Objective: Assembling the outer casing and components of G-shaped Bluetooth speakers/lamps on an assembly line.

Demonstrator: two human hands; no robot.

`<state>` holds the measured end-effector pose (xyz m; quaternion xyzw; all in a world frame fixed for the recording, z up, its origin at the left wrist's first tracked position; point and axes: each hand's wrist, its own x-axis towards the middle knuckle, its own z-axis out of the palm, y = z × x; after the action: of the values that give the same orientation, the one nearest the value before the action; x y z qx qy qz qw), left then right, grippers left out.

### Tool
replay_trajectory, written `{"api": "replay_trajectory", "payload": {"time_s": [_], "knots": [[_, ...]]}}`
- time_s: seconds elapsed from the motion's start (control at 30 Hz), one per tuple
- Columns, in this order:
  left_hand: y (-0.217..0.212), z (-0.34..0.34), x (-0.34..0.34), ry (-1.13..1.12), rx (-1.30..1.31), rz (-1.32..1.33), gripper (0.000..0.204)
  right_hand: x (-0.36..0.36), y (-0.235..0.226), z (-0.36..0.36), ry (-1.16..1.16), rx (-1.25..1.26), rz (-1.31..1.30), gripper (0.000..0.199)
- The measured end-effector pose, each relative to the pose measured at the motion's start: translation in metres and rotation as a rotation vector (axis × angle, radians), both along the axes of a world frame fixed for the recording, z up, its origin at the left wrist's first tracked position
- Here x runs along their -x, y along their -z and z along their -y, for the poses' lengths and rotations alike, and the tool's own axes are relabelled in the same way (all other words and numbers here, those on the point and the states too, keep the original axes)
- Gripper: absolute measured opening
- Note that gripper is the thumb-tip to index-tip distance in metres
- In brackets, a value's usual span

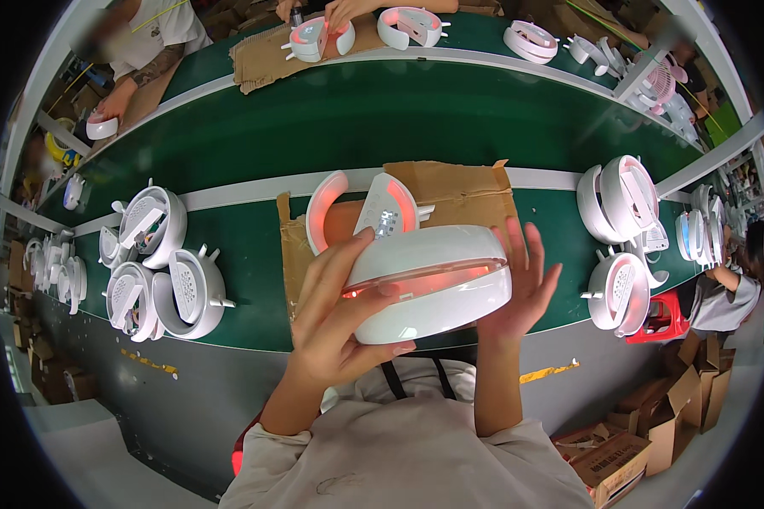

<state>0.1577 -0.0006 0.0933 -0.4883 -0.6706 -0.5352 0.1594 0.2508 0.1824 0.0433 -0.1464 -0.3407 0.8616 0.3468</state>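
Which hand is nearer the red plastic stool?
Right. The right hand, fingers spread at the right end of the white device, is left of the red plastic stool; the left hand grips the device's left end, farther left of the stool.

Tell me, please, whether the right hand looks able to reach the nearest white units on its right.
Probably yes: the right hand is open, and nothing visible blocks its way to those white units.

There is room to pass over the green table (253, 242) on either side of the cardboard (474, 197), between the left pile (193, 297) and right pile (617, 204); the held white device (450, 297) and another device (388, 212) behind it block the middle.
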Motion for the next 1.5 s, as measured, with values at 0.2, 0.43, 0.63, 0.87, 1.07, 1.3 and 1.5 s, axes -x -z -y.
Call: {"api": "replay_trajectory", "payload": {"time_s": [0.2,0.43,0.63,0.87,1.07,1.3,1.5], "knots": [[-0.006,-0.009,-0.005,0.062,0.077,-0.042,0.047,-0.01,-0.07,-0.007,0.061,-1.282,0.014,0.062],[-0.007,-0.013,-0.004,0.095,0.107,-0.082,0.051,-0.006,-0.077,-0.012,-0.065,-1.658,0.126,0.071],[-0.011,0.0,0.004,0.077,0.219,-0.134,0.051,-0.013,-0.063,-0.018,0.094,-1.641,0.152,0.067],[0.012,-0.002,0.008,0.121,-0.037,0.452,0.036,-0.012,-0.052,-0.045,-0.483,-0.943,-0.013,0.112],[0.018,-0.015,0.01,0.096,-0.072,1.157,0.024,-0.009,-0.023,-0.027,-0.365,-0.772,-0.198,0.114],[0.022,-0.025,0.003,0.164,0.195,1.222,0.023,0.002,-0.016,-0.017,-0.022,-0.743,-0.025,0.071],[0.024,-0.031,-0.005,0.318,0.273,1.101,0.025,0.008,-0.006,-0.024,-0.032,-0.515,-0.054,0.047]]}}
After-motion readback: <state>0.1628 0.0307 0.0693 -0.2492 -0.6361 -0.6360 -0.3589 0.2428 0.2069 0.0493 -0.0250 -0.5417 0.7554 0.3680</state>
